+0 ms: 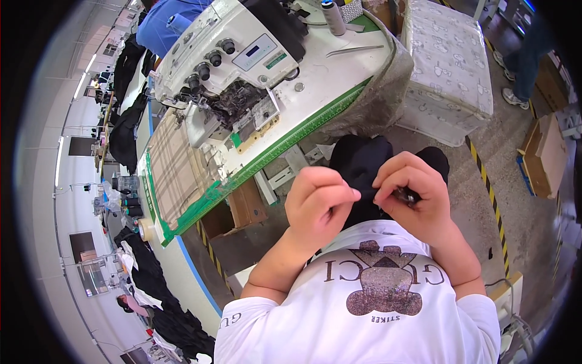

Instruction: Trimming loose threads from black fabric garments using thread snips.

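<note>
The pinched hands (320, 205) nearly touch (dark object (406, 195) in right).

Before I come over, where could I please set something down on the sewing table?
The white tabletop is bare between the tweezers and the green edging. It is crowded around the thread cone and the sewing machine.

I see the sewing mach. (257, 51) on the table (327, 76), w/ thread cone (333, 19) & tweezers (354, 50) to its R, tape roll (146, 229) by its L corner; box (448, 60) R of table, carton (545, 155) farther R (L hand (319, 209) & R hand (418, 188) over lap (362, 159), btw).
</note>
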Tool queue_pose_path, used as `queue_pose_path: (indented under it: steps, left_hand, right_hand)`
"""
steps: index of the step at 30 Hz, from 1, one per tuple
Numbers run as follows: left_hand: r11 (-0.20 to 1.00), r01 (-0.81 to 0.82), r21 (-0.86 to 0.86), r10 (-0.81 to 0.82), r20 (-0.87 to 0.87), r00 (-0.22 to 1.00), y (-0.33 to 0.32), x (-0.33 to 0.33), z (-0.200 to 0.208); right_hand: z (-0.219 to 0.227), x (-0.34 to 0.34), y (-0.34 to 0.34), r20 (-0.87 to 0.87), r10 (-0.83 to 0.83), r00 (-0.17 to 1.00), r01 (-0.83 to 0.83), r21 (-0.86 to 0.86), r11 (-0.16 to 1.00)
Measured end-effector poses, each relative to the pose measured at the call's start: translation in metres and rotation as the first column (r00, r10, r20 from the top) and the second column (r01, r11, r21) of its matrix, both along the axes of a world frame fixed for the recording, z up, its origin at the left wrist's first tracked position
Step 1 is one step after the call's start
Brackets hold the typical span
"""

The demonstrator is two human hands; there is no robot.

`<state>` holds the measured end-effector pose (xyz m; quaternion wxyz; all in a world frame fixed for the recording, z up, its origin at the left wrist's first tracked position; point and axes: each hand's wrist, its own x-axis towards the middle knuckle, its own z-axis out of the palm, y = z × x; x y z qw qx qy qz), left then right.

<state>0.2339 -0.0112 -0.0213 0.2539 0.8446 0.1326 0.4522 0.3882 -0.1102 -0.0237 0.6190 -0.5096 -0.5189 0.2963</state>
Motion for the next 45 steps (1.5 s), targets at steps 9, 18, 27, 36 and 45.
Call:
queue_pose_path:
  steps: [9, 18, 27, 36, 45]
  left_hand:
    - [0.962, 0.043, 0.271, -0.072, 0.1, 0.992, 0.008, -0.014, -0.018]
    - [0.944, 0.052, 0.327, -0.091, 0.104, 0.99, 0.01, -0.016, -0.026]
    - [0.964, -0.002, 0.267, -0.023, 0.089, 0.996, 0.006, -0.013, -0.019]
    - [0.732, -0.061, -0.678, -0.183, -0.283, 0.941, 0.002, -0.006, 0.008]
    - [0.099, -0.027, -0.995, -0.451, -0.069, 0.89, 0.015, -0.019, 0.002]
  right_hand:
    - [0.003, -0.003, -0.012, 0.011, 0.011, 1.0, -0.01, -0.062, 0.998]
    - [0.022, -0.006, -0.027, -0.839, 0.247, 0.484, -0.642, -0.149, 0.752]
    - [0.022, -0.008, -0.025, -0.829, 0.175, 0.531, -0.606, -0.227, 0.763]
    - [-0.013, -0.012, -0.002, -0.304, -0.139, 0.943, 0.023, -0.356, 0.934]
    - [-0.02, -0.009, 0.005, -0.162, -0.03, 0.986, -0.03, -0.35, 0.936]
